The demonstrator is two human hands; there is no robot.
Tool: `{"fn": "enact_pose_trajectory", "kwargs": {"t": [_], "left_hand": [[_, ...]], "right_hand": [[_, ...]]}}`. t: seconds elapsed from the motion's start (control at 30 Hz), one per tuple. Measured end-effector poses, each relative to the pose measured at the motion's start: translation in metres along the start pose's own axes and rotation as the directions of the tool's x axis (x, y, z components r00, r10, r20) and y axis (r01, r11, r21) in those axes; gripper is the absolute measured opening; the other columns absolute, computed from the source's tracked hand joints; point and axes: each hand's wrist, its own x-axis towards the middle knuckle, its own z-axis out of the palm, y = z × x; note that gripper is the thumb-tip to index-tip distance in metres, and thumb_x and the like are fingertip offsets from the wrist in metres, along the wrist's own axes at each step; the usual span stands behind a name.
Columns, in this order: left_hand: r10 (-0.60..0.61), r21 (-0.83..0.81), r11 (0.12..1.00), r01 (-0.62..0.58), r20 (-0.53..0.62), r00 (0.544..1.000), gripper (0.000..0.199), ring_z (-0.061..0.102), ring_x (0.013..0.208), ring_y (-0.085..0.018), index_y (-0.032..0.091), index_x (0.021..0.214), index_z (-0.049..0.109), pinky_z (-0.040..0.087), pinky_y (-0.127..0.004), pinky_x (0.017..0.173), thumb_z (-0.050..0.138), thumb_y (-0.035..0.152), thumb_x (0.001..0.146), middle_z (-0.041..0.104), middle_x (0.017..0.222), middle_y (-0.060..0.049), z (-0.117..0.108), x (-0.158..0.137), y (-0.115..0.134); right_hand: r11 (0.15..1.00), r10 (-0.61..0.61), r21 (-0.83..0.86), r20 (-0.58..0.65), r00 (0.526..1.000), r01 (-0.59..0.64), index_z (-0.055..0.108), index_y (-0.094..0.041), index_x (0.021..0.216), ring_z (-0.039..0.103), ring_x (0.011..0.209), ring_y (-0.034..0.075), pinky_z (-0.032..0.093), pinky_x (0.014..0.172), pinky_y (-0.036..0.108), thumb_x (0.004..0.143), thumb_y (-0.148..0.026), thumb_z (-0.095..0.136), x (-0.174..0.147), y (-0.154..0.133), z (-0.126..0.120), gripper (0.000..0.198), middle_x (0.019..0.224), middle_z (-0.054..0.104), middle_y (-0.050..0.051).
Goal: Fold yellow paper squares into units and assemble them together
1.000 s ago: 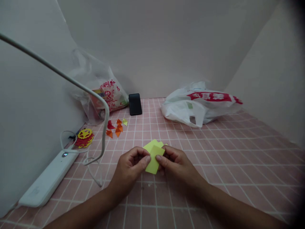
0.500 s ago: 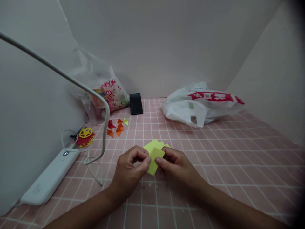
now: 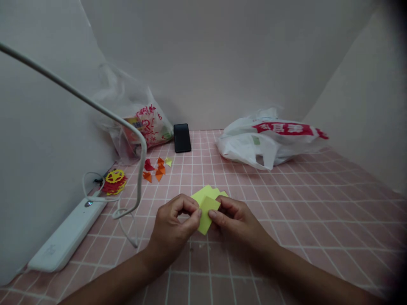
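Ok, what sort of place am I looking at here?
Probably an indoor work corner, table or counter unclear: a pink gridded surface, a pale back wall behind it, and yellow paper being handled.

Left fingers (image 3: pixel 194 218) and right fingers (image 3: pixel 218 217) pinching yellow paper (image 3: pixel 205 215), pink tiled surface (image 3: pixel 318 216), black phone (image 3: pixel 182 138) farther back

From here, I've room over the tabletop (image 3: pixel 333 228) right of the right hand (image 3: pixel 238 218); leftward, a looping cable (image 3: pixel 139 182) (awkward, that) and white device (image 3: pixel 68 235) obstruct.
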Motion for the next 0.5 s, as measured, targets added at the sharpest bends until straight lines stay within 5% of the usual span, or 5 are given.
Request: {"fn": "enact_pose_trajectory", "kwargs": {"t": [0.5], "left_hand": [[0.008, -0.007, 1.0, -0.008, -0.009, 1.0, 0.015, 0.062, 0.072, -0.015, 0.018, 0.066, 0.055, 0.049, -0.027, 0.067, 0.06, 0.013, 0.08, 0.063, 0.076, -0.002, 0.0013, -0.0001, -0.0009]], "right_hand": [[0.999, 0.0, -0.038, -0.022, 1.0, -0.001, 0.054, -0.018, 0.069, 0.048, 0.05, 0.01, 0.032, 0.048, 0.023, 0.081, -0.036, 0.068, -0.0001, -0.0003, 0.0015, 0.026, 0.058, 0.053, -0.003]]}}
